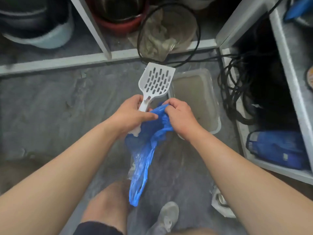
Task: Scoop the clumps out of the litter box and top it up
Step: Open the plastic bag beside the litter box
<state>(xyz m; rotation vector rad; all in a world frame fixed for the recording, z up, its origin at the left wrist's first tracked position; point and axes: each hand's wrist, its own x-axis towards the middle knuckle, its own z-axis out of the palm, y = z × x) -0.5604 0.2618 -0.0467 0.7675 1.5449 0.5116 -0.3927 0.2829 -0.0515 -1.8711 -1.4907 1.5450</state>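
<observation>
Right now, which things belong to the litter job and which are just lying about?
Job: scoop and blue bag, held by left hand and right hand; litter box.
Lying about: black cable, red bowl, blue pack.

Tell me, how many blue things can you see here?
3: a blue plastic bag held in both hands, a blue package on the lower right shelf, something blue at top right. More may be hidden.

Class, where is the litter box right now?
In the head view, the litter box sits on the floor right of centre, just beyond the right hand, beside the coiled black cables.
</observation>
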